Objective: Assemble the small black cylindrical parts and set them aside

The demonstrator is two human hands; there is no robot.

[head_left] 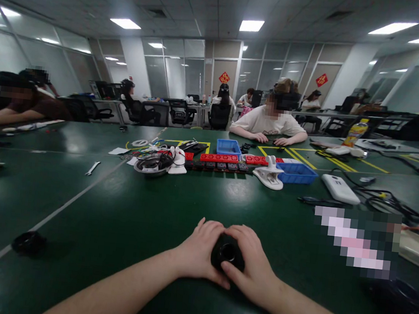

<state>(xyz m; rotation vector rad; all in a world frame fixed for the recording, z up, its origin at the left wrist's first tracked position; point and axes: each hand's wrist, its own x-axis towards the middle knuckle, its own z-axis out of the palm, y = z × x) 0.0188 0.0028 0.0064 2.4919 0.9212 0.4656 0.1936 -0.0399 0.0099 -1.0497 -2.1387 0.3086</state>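
Note:
A rounded black object [228, 252] with a dark round opening on its near side is held between my two hands, low over the green table. My left hand [201, 251] closes around its left side, thumb at the lower edge. From the right, my right hand [253, 261] wraps over the top, with its thumb near the opening. Fingers cover much of the object, so I cannot tell its exact kind. Off to the left, a small black part [29, 243] lies on the table near a pale line.
Ahead stand red power strips [220, 158], a metal bowl of cables [152, 165], a white clip stand [269, 176] and a blue bin [297, 173]. A wrench [93, 168] lies left. On the right are a white device [340, 189] and black cables. A person [273, 116] sits opposite.

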